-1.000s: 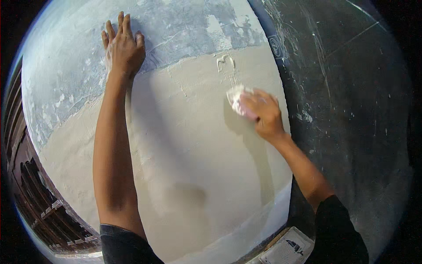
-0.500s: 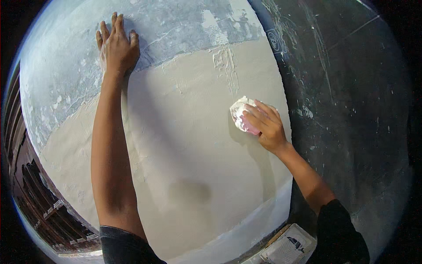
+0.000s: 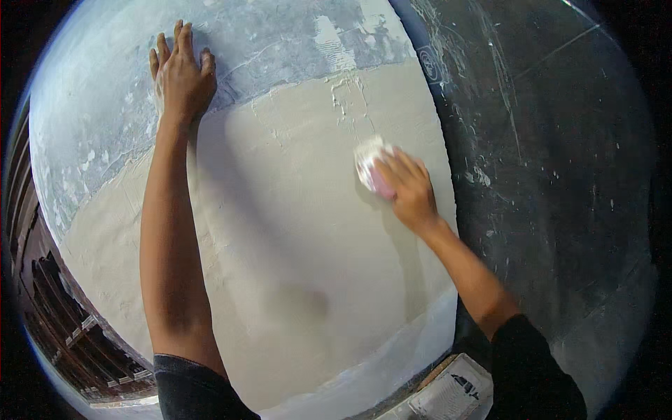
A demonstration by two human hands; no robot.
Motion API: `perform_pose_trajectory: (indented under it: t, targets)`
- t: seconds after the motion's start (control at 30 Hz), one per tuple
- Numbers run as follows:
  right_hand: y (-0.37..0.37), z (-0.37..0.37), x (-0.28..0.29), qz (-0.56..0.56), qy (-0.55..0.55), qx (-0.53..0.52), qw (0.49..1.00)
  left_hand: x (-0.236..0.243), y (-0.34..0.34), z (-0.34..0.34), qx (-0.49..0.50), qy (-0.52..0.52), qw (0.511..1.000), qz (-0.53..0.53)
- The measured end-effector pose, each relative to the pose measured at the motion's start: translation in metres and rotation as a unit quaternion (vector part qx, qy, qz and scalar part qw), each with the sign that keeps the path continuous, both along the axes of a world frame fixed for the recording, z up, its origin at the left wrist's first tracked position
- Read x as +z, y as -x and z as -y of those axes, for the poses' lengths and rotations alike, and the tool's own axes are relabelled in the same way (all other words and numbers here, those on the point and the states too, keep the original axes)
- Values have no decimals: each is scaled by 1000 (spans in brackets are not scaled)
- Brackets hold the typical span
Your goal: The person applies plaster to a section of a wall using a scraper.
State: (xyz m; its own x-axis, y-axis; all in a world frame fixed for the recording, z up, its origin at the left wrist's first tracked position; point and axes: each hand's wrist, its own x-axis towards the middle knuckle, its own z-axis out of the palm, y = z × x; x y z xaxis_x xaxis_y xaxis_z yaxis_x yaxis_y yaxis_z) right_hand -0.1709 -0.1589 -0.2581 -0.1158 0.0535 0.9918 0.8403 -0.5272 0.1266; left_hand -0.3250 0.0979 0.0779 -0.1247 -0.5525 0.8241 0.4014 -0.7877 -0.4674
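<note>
A curved panel has a rough blue-grey upper band and a smooth cream coating below it. My left hand rests on the grey band near the boundary, fingers apart and pointing up, holding nothing. My right hand grips a pink pad heavily smeared with white paste, over the cream coating on the right side. Its pressing face is hidden. Just above it, thick ridged streaks of paste run up toward the grey band.
A dark, scuffed surface lies right of the panel. At the bottom right sits a plastic tray with paste on it. A dark slatted opening with a brownish frame is at the lower left.
My right hand went down with the pad, then came back up and slightly left. The raised paste marks above it changed shape. The whole view shifted slightly; my left hand stayed on the panel.
</note>
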Motion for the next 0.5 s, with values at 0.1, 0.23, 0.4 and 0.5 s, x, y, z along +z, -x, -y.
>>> perform_pose_trajectory:
  t: [0.1,0.23,0.4,0.5]
  targets:
    - [14,19,-53,-17,25,-6,1000,3,-2,-1,4,4,1000,9]
    - [9,20,7,30,-53,39,997,1,-2,-2,-5,-1,1000,3]
    - [-5,4,115,92,-91,39,991,4,-6,-1,-14,-10,1000,10]
    - [-12,-11,101,63,-48,11,997,2,-7,0,-18,-7,1000,4]
